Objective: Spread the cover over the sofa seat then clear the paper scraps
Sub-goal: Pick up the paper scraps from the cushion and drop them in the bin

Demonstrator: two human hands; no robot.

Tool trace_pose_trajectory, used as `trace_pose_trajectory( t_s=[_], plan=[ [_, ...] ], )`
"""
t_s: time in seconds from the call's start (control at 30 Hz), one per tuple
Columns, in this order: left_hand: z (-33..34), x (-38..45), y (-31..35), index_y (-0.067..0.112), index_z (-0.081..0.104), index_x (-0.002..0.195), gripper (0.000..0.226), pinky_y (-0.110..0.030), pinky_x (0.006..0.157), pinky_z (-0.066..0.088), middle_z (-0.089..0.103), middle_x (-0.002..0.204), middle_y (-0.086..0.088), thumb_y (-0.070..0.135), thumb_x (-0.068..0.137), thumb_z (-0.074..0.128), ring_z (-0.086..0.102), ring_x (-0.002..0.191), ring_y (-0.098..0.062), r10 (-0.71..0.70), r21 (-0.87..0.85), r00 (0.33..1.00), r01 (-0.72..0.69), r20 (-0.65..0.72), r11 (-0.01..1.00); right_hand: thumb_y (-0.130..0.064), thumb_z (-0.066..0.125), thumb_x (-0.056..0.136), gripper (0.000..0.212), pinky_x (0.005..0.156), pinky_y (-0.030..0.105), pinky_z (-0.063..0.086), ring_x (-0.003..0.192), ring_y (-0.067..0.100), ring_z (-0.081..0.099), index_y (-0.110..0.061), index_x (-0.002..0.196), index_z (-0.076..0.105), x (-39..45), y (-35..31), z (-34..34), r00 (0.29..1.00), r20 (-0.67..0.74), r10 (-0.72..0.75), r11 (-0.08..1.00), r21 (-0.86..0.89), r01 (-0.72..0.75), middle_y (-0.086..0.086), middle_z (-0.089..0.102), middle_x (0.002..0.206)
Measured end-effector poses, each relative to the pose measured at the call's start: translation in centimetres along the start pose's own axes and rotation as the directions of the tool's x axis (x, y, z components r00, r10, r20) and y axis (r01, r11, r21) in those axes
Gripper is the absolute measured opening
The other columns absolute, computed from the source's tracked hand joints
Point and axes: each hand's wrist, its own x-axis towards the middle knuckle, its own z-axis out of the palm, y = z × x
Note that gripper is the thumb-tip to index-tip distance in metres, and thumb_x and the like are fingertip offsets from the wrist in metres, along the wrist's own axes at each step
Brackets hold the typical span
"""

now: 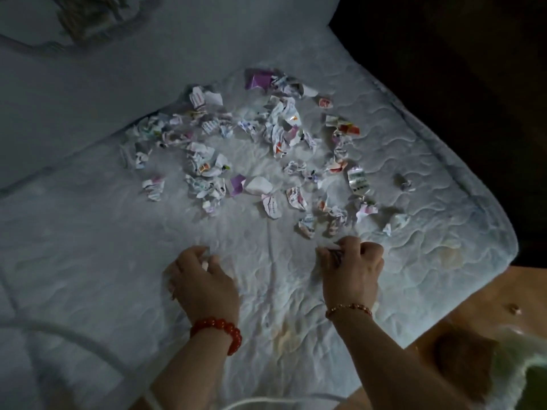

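Paper scraps (pixel 251 149) scattered across quilted cover (pixel 88 247) on sofa seat. Right hand (pixel 352 270) grip curled round a scrap; left hand (pixel 204 279) fingers loosely bent, touching cover.

Paper scraps (pixel 251 149) litter the middle and far half of the cover (pixel 88 247); you find little bare cloth between them, except a small gap at the centre of the ring. Nearest scraps sit just beyond your right hand (pixel 352 267). Near strip of cover around your left hand (pixel 201 279) is bare, and so is the whole left side. Far side: the sofa back (pixel 74 113) rises as a wall. Right: cover edge drops to open wooden floor (pixel 444 309). A cord (pixel 88 344) crosses the near left corner.
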Motion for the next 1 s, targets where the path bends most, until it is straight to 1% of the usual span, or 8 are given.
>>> trace_pose_trajectory(
  t_s=[0.2,0.3,0.4,0.57,0.67,0.77,0.87,1.0],
  plan=[
    [0.5,-1.9,3.2,0.000,0.060,0.103,0.022,-0.009,0.074,0.028,0.059,0.110,-0.019,-0.009,0.087,0.048,0.055,0.101,-0.029,-0.042,-0.157,0.994,0.057,0.097,0.986,-0.024,0.064,0.085,0.028,0.080,0.036,0.041,0.105,0.032,0.043,-0.004,0.103,0.055,0.2,-0.2,-0.3,1.000,0.022,0.014,0.997,0.070,-0.016,0.015,0.042,0.113],
    [0.3,-2.8,4.6,0.007,0.060,0.103,0.023,-0.011,0.072,0.032,0.061,0.107,-0.009,-0.005,0.091,0.044,0.055,0.095,-0.018,-0.059,-0.171,0.988,0.083,0.144,0.982,-0.018,0.059,0.088,0.019,0.074,0.034,0.041,0.096,0.031,0.050,-0.003,0.097,0.053,-0.2,-0.4,-0.9,1.000,0.005,0.004,0.991,0.134,-0.004,0.015,0.048,0.106],
    [-0.2,-3.4,5.6,0.012,0.060,0.096,0.029,-0.023,0.075,0.038,0.063,0.094,-0.001,-0.007,0.091,0.038,0.057,0.090,-0.017,-0.066,-0.188,0.980,0.102,0.190,0.977,-0.011,0.052,0.087,0.012,0.059,0.029,0.033,0.071,0.029,0.052,-0.010,0.084,0.040,-0.3,-0.6,-1.7,1.000,0.009,-0.011,0.983,0.181,0.009,0.004,0.050,0.072],
    [-0.4,-4.0,7.5,0.018,0.056,0.100,0.033,-0.033,0.074,0.049,0.061,0.092,-0.008,-0.004,0.090,0.033,0.060,0.088,-0.026,-0.009,-0.244,0.929,0.106,0.369,0.964,-0.008,0.044,0.090,0.026,0.048,0.028,0.031,0.057,0.023,0.051,-0.013,0.116,0.041,-0.3,-1.0,-3.6,0.998,-0.011,-0.069,0.983,0.172,0.070,0.003,0.059,0.072],
    [0.0,-4.4,9.3,0.019,0.054,0.113,0.026,-0.022,0.063,0.043,0.059,0.097,-0.006,0.011,0.096,0.036,0.058,0.081,-0.018,0.096,-0.196,0.862,0.004,0.498,0.980,-0.027,0.047,0.093,0.031,0.055,0.030,0.042,0.073,0.026,0.062,-0.020,0.123,0.042,0.6,-1.3,-4.4,0.988,0.019,-0.151,0.981,0.126,0.147,0.008,0.066,0.091],
    [0.8,-4.0,10.2,0.028,0.039,0.131,0.041,-0.024,0.080,0.046,0.044,0.121,-0.002,0.025,0.092,0.050,0.049,0.104,-0.015,0.286,-0.019,0.808,-0.322,0.515,0.946,-0.053,0.060,0.080,0.060,0.063,0.031,0.047,0.093,0.023,0.062,-0.027,0.129,0.038,2.4,-1.4,-4.8,0.968,0.114,-0.225,0.973,-0.020,0.229,0.003,0.062,0.107],
    [2.0,-2.9,10.1,0.037,0.016,0.143,0.074,-0.026,0.095,0.042,0.028,0.128,-0.002,0.029,0.086,0.062,0.039,0.114,-0.016,0.383,0.123,0.738,-0.528,0.555,0.840,-0.049,0.063,0.080,0.073,0.073,0.034,0.050,0.109,0.024,0.056,-0.034,0.140,0.025,4.1,-1.2,-4.6,0.938,0.203,-0.281,0.944,-0.119,0.308,0.005,0.053,0.126],
    [3.6,-1.1,9.9,0.032,0.001,0.147,0.087,-0.028,0.099,0.036,0.025,0.130,-0.005,0.035,0.085,0.062,0.037,0.116,-0.020,0.440,0.210,0.704,-0.632,0.557,0.746,-0.047,0.048,0.091,0.067,0.075,0.037,0.051,0.108,0.028,0.057,-0.039,0.145,0.011,5.3,-1.1,-3.2,0.898,0.251,-0.361,0.902,-0.152,0.404,0.011,0.042,0.135]
  ],
)
